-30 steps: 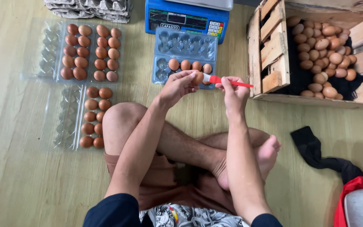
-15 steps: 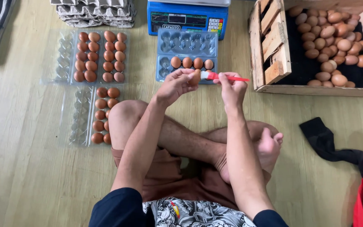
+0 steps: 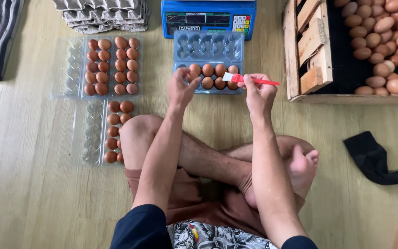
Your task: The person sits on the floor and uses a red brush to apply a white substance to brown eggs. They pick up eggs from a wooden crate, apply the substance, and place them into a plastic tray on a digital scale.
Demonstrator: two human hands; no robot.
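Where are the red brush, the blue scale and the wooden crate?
red brush [image 3: 254, 80], head view, on its handle.
blue scale [image 3: 208, 16], head view, on its front panel.
wooden crate [image 3: 309, 50], head view, on its slatted side.

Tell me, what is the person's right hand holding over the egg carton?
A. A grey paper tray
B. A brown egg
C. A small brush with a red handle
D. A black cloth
C: the right hand grips a small brush with a red handle, its pale bristles over the eggs in the clear carton in front of the blue scale.
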